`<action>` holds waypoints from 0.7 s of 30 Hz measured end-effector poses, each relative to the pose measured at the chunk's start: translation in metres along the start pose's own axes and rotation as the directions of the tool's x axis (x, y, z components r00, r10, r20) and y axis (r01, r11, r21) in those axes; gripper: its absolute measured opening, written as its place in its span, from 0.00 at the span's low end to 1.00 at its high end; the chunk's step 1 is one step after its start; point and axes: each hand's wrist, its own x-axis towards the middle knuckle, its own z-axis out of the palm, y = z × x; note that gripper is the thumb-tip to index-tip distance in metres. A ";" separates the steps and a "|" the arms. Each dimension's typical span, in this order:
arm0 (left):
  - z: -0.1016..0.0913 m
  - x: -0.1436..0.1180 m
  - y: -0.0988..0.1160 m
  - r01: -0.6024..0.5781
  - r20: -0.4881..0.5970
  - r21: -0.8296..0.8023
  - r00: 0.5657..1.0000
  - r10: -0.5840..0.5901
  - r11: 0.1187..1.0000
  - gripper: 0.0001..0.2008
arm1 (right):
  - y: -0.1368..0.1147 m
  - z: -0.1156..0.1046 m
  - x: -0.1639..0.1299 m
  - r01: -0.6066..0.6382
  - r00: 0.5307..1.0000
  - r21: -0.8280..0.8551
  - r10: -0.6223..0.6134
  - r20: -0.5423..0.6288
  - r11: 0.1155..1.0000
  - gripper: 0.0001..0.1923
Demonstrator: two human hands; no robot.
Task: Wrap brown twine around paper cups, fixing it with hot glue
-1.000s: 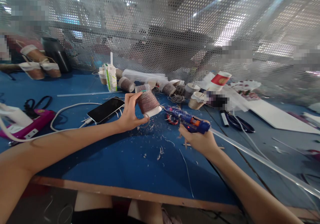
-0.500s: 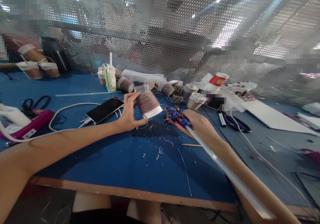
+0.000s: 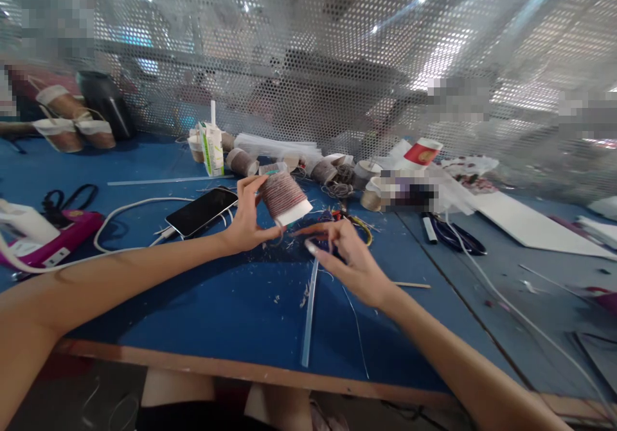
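Observation:
My left hand (image 3: 245,219) grips a paper cup (image 3: 285,198) wrapped in brownish-pink yarn, held tilted above the table with its white unwrapped band facing right. Thumb and fingers press on opposite ends of the cup. Just right of the cup, my right hand (image 3: 354,261) has its fingers apart, index finger pointing at the cup's lower end; no held thing shows in it. Behind and below that hand lies the blue glue gun, mostly hidden. A clear glue stick (image 3: 310,315) sticks out of it toward the table's front edge. A tool with a red-and-yellow handle (image 3: 369,230) lies beyond the hand.
Left of the cup are a phone (image 3: 202,212) with a white cable and a magenta power strip (image 3: 62,241). More yarn-wrapped cups (image 3: 242,162) and a drink carton (image 3: 212,151) stand along the perforated screen. Scraps and a thin wooden stick (image 3: 412,284) lie on the blue table (image 3: 216,328).
My right hand has let go of the glue gun, which now rests on the table, and moved left toward the cup. My left hand still holds the cup in nearly the same place.

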 end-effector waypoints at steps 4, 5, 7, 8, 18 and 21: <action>-0.001 0.001 -0.001 -0.019 0.020 -0.009 1.000 0.019 1.000 0.44 | -0.006 0.026 -0.005 -0.160 0.979 0.350 0.102 0.179 0.923 0.22; -0.001 0.001 -0.001 -0.028 0.032 -0.009 0.999 0.028 1.000 0.44 | -0.007 0.029 -0.006 -0.182 0.974 0.420 0.103 0.204 0.889 0.23; -0.002 0.002 -0.001 -0.057 0.061 -0.006 0.997 0.057 0.998 0.45 | -0.008 0.030 -0.006 -0.220 0.966 0.549 0.101 0.240 0.806 0.24; -0.002 0.002 0.000 -0.072 0.077 -0.003 0.994 0.072 0.997 0.45 | -0.009 0.029 -0.006 -0.243 0.961 0.599 0.108 0.253 0.763 0.24; -0.004 0.005 0.002 -0.093 0.201 -0.004 0.975 0.092 0.996 0.44 | -0.012 0.015 0.000 -0.198 0.971 0.730 0.230 0.058 0.654 0.19; -0.006 0.007 0.005 -0.084 0.252 0.019 0.965 0.076 0.996 0.45 | -0.008 0.010 0.003 -0.132 0.975 0.674 0.216 -0.043 0.727 0.19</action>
